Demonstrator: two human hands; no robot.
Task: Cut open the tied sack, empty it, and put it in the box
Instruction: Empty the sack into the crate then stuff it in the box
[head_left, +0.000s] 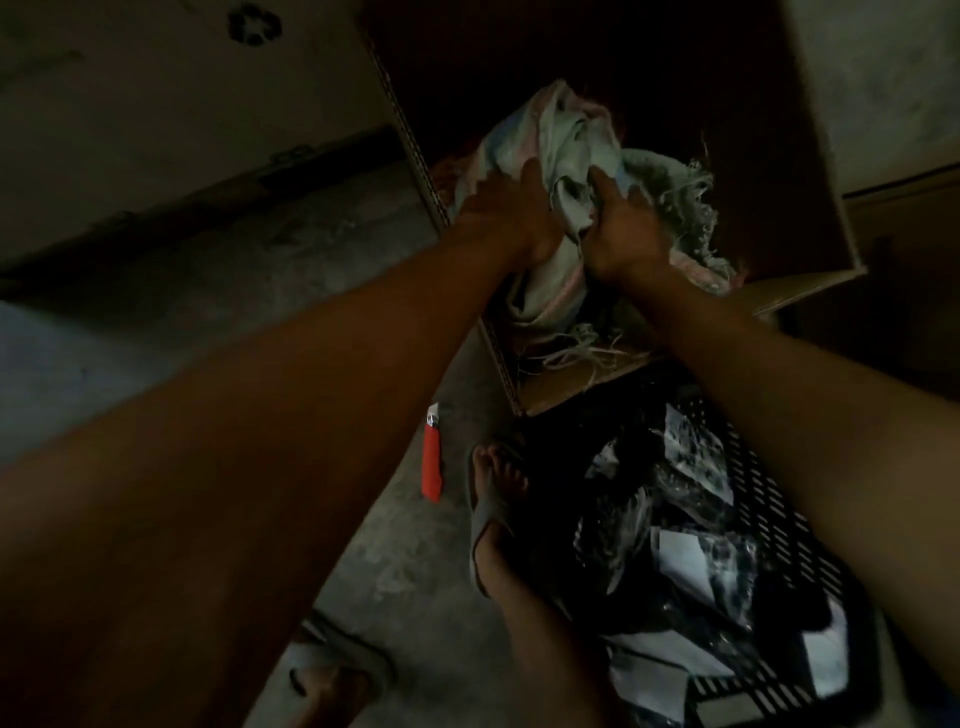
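A pale woven sack (566, 140), crumpled and frayed at its edges, sits inside the open cardboard box (810, 208) ahead of me. My left hand (511, 213) presses and grips the sack's left side. My right hand (626, 228) is closed on a fold of the sack at its middle. Loose threads hang from the sack over the box's near edge. A red utility knife (432, 457) lies on the concrete floor to the left of the box, apart from both hands.
A black perforated plastic crate (779, 525) holding dark and white plastic wrappings (675, 519) stands at lower right, next to the box. My sandalled feet (491, 509) are on the floor beside it. A flattened cardboard sheet (182, 78) lies at upper left.
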